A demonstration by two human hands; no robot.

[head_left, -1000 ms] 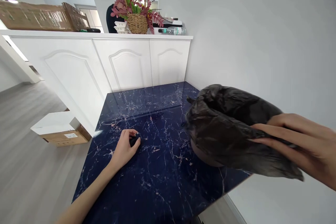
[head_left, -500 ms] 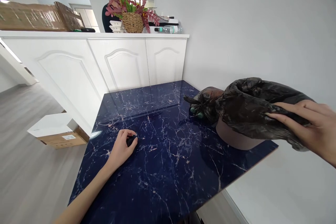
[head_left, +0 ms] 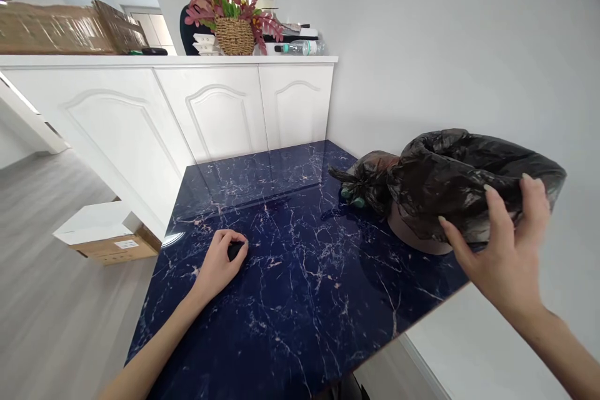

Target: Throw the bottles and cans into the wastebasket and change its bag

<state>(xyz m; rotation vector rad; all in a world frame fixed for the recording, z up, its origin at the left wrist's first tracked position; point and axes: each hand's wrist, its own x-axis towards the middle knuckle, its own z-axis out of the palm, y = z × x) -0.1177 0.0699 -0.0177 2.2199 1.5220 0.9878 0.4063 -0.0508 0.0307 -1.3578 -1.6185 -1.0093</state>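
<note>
Head view: we are holding our right hand spread wide by the bin, just right of the tied bag; our left hand is resting curled, contents unclear. Pressing lightly is probably sparing the liner.

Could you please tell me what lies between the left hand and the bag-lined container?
In the head view, only dark blue marbled tabletop lies between the left hand and the bag-lined container.

Home or office, unclear which: panelled cabinets, flower basket, carton.
</note>
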